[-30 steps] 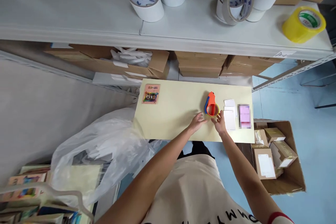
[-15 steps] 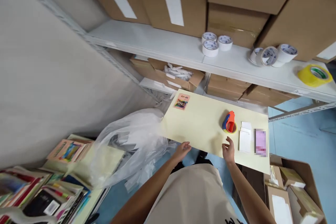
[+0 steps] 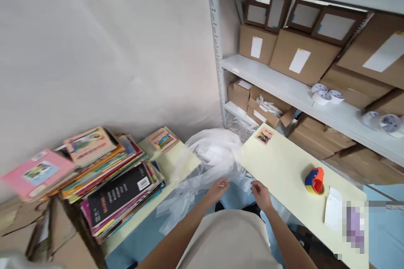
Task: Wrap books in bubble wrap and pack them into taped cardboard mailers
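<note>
My left hand (image 3: 217,190) hovers in front of the crumpled clear plastic sheeting (image 3: 217,147), its fingers loosely bent and apart. A small pale spot shows at its fingertips; I cannot make out what it is. My right hand (image 3: 261,194) is beside the left edge of the cream table (image 3: 284,159), fingers loosely curled with nothing visible in them. On that table lie a small picture booklet (image 3: 264,135), an orange and blue tape dispenser (image 3: 314,180), white cards (image 3: 333,209) and a blurred-out purple item (image 3: 355,227).
To the left, a second cream surface (image 3: 183,162) carries a picture book (image 3: 162,139), a stack of books topped by a black one (image 3: 118,193), and a pink book (image 3: 41,172). Metal shelving (image 3: 274,82) at right holds cartons (image 3: 304,56) and white tape rolls (image 3: 322,96).
The view has swung left, bringing the book stacks fully into sight. Both hands have moved leftward from the table's front edge, and the right hand has come closer to the left.
</note>
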Motion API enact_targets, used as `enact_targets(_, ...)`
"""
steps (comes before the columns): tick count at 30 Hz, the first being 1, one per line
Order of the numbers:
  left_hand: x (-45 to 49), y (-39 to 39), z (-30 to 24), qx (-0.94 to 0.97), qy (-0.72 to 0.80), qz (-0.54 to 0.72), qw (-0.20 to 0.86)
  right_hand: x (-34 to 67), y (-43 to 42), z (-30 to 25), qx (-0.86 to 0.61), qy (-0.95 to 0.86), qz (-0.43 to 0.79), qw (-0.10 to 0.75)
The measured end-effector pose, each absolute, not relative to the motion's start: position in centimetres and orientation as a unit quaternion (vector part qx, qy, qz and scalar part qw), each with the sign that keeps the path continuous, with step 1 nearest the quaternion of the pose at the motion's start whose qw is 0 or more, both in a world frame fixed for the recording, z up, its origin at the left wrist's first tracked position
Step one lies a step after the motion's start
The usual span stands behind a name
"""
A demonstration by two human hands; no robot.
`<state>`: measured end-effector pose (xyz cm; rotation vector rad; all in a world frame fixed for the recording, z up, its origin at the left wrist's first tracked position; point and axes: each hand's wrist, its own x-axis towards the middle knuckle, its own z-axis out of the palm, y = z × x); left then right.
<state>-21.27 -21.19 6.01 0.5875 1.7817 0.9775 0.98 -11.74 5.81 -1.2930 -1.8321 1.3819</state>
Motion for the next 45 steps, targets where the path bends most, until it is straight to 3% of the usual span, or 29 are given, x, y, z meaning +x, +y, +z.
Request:
enact_targets(16,-26.5,-26.2,5.7,0.173,0.725,0.474,0.469,-6.9,-12.8,8.2,-0.395,-0.736,0.545,0.074)
enact_targets(26,-30.5,-21.6,6.1,0.126,0.756,0.457,0.452,-16.2,-6.2,6.4,-0.324,-0.818,0.474,0.027)
enact_targets(32,-33.0,-16.9,6.0,0.102,0.786,0.440,0.422,-22.8,-2.0,5.4,-0.218,-0.902,0.359,-0.097)
enact_targets(39,-33.0,-17.2,5.3,0.038,0.790,0.432,0.433,-27.3,-0.9,3.4,-0.176,-0.893,0.341,-0.234)
enact_targets(45,-33.5,-18.8,5.6,0.023,0.796,0.428,0.427,-27.2,-0.9,4.0,-0.185,-0.897,0.355,-0.188)
